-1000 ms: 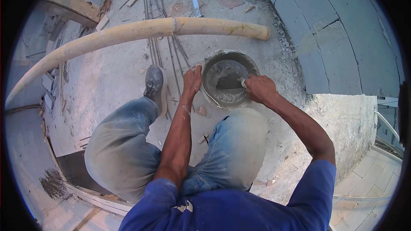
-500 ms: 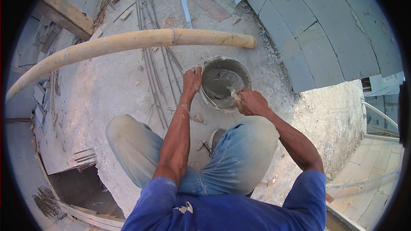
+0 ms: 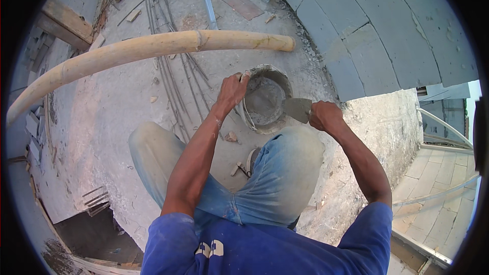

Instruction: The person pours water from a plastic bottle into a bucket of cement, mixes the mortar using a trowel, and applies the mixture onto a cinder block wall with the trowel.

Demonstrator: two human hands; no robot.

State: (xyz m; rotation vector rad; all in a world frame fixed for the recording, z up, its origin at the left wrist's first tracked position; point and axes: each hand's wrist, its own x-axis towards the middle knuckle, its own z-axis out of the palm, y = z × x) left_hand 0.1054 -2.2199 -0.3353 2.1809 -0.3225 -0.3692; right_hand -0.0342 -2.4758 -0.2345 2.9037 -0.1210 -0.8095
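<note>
A round bucket (image 3: 291, 82) stands on the dusty concrete floor in front of my knees, with wet grey mortar (image 3: 266, 100) inside. My left hand (image 3: 233, 91) is closed on the bucket's left rim. In my right hand (image 3: 326, 117) is a trowel (image 3: 298, 109), gripped by its handle, which my fingers hide. The trowel's grey blade lies level with the bucket's right rim, its tip over or against that rim; which of the two I cannot tell.
A thick bamboo pole (image 3: 173, 44) spans the space beyond the bucket. Thin steel bars (image 3: 170, 86) run along the floor to the left. A grey block wall (image 3: 367, 30) rises at the right. There is an opening (image 3: 97, 234) in the floor at lower left.
My right hand has drawn the trowel out of the mortar and off to the right, so its blade now shows. My left hand stays at the rim, and the bucket looks more tilted.
</note>
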